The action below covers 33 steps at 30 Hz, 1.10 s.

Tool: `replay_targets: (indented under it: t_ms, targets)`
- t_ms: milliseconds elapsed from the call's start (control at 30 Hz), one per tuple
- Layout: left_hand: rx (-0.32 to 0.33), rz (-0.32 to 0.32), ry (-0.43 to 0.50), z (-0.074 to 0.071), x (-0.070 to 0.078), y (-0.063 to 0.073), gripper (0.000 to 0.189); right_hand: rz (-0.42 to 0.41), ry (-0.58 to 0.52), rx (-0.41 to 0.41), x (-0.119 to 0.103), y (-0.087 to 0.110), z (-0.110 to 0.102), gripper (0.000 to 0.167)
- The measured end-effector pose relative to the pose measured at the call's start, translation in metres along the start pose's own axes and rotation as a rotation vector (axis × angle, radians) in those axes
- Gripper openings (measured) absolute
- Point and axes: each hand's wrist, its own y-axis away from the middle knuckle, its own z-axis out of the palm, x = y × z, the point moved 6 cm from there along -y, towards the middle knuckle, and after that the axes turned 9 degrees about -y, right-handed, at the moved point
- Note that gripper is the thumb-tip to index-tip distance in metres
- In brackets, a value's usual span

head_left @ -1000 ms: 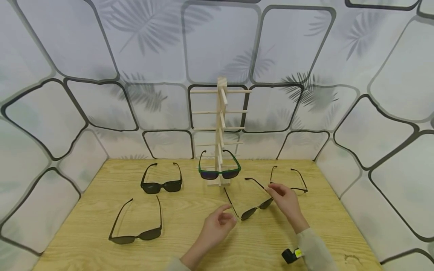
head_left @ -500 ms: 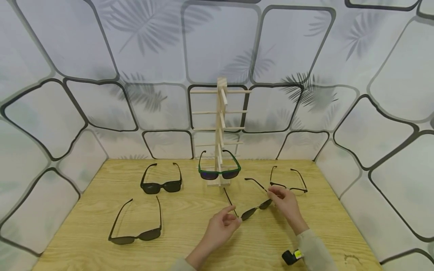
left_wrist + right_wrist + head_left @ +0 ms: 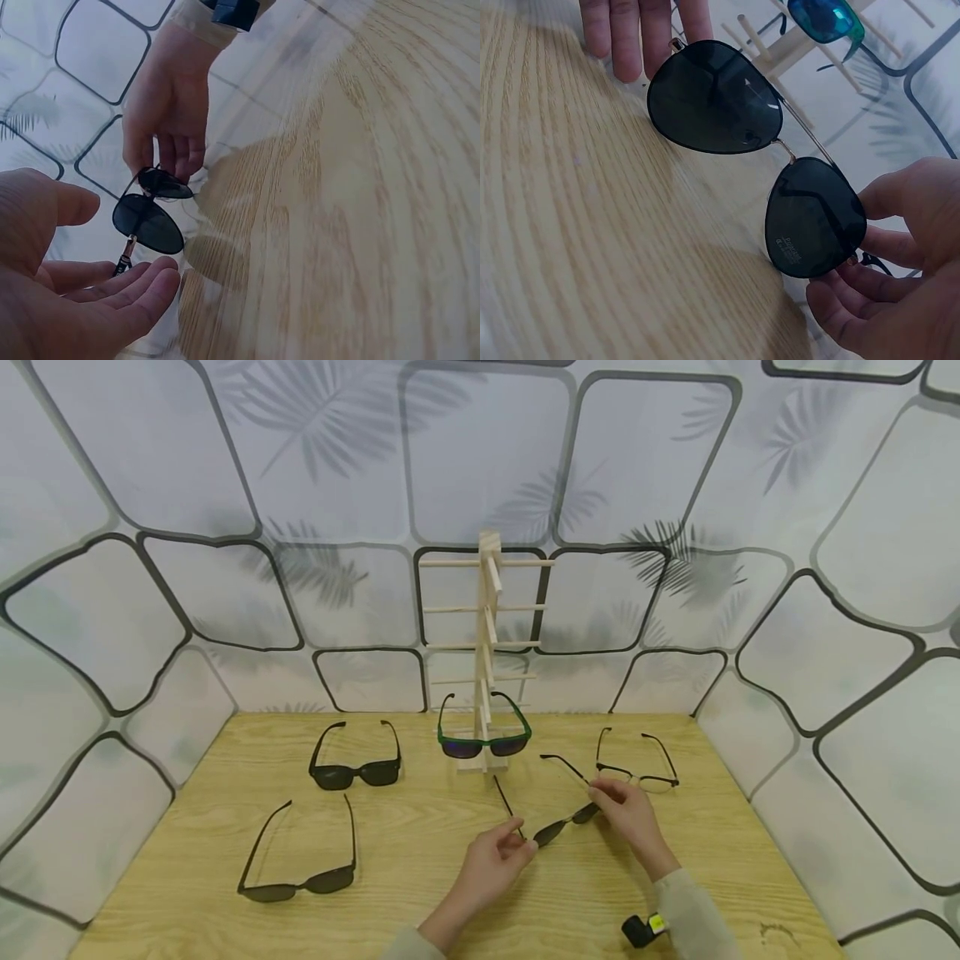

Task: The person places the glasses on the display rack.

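A pair of aviator sunglasses (image 3: 550, 833) with dark lenses and a thin gold frame stands unfolded between my hands, its temples pointing toward the back. My right hand (image 3: 632, 820) pinches it at the right hinge; thumb and fingers meet the frame beside the lens (image 3: 815, 217) in the right wrist view. At the left hinge, my left hand (image 3: 491, 867) has its fingers touching the temple. The left wrist view shows that hand's thumb (image 3: 77, 204) held apart from the frame, with the fingertips just below the left lens (image 3: 148, 223).
Behind stands a wooden display rack (image 3: 486, 635) with green-framed sunglasses (image 3: 486, 747) on its lowest pegs. Black sunglasses (image 3: 357, 775) and another dark pair (image 3: 300, 888) lie left. Clear-lens eyeglasses (image 3: 637, 777) lie at right. A small black object (image 3: 637, 932) is near the right sleeve.
My left hand has moved right and slightly forward to the left hinge of the sunglasses. My right hand has come down slightly toward me, uncovering more of the clear-lens eyeglasses.
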Motion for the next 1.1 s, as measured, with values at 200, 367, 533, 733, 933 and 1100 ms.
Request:
replay_targets:
  t_ms: [200,367,533,733,933,1100]
  targets:
    - [0.028,0.009,0.003,0.0,0.003,-0.003,0.048,0.019,-0.013,-0.012,0.002,-0.001,0.001,0.038]
    - [0.072,0.002,-0.012,-0.001,0.002,-0.004,0.041,0.03,-0.047,-0.021,0.003,-0.001,0.0,0.035]
    - [0.108,0.021,-0.026,-0.005,0.004,-0.005,0.034,0.028,-0.054,-0.03,0.0,0.003,-0.001,0.033]
    - [0.118,0.043,-0.028,-0.012,0.012,-0.006,0.034,0.034,-0.084,-0.037,-0.009,0.011,-0.007,0.032]
    - [0.133,0.073,-0.035,-0.019,0.023,-0.008,0.033,0.024,-0.109,-0.043,-0.021,0.021,-0.016,0.038]
    - [0.131,0.088,-0.044,-0.019,0.034,-0.011,0.032,-0.007,-0.109,-0.022,-0.032,0.032,-0.027,0.041]
